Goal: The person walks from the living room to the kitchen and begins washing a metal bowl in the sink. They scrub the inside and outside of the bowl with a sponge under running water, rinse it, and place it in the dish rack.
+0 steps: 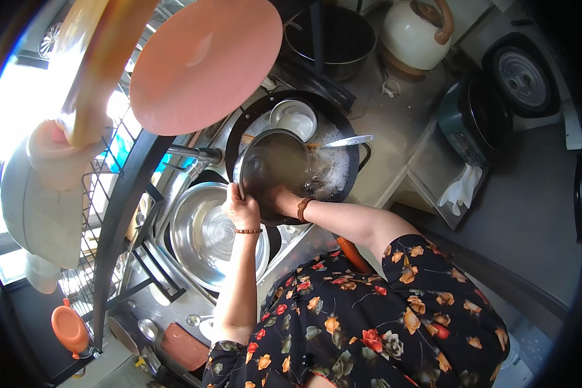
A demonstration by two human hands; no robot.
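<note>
My left hand [242,209] grips the rim of a round metal pot [274,162], thumb over the edge. The pot is tilted inside a large black wok [351,160] with sudsy water [333,169]. My right hand [285,201] reaches into the pot; its fingers are hidden, so whether they hold anything is unclear. Beyond the pot, a small metal bowl [298,119] rests in the wok. A utensil with a shiny metal handle [349,141] sticks out over the wok's right rim.
A steel basin [203,235] stands left of the wok, near a faucet [196,153]. A black dish rack [126,194] overhangs the left side, with a pink plate [208,68] on it. A dark pot [330,46], kettle [414,36], rice cooker [470,121] and white gloves [460,190] are around.
</note>
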